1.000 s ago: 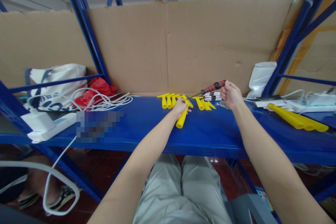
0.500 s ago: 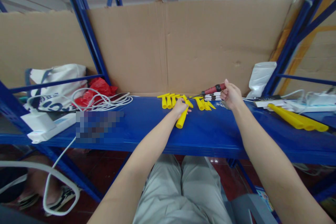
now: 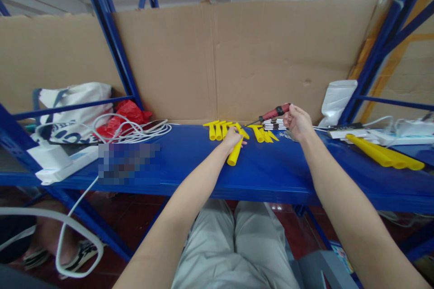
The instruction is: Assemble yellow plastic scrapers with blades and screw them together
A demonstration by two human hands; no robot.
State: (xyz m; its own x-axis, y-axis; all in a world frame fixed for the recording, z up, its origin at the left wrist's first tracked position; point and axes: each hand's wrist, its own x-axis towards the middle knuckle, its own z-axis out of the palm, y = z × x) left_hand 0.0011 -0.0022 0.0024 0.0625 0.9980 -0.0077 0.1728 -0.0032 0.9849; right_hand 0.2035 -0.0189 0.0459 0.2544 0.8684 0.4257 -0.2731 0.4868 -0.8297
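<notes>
My left hand (image 3: 233, 139) is closed around a yellow T-shaped tool with a round tube handle (image 3: 234, 154), held just over the blue shelf. In my right hand (image 3: 298, 122) is the back end of a screwdriver (image 3: 274, 113) with a dark red and black handle. Its thin shaft slants down to the left, the tip reaching the head of the yellow tool. Several like yellow pieces (image 3: 218, 131) stand in a row behind my left hand. More yellow pieces (image 3: 262, 133) lie to the right, under the screwdriver. Small metal bits (image 3: 284, 135) lie near my right hand.
On the blue shelf (image 3: 190, 167), long yellow tubes (image 3: 386, 151) lie at the right by a white power strip (image 3: 403, 137). White cables (image 3: 145, 132), a red bag (image 3: 127, 115) and a cloth bag (image 3: 77, 108) fill the left. Cardboard (image 3: 271, 54) closes the back.
The grip of my right hand on the screwdriver handle has shifted slightly, and the handle's angle differs a little. My left hand and the yellow tool stay in place.
</notes>
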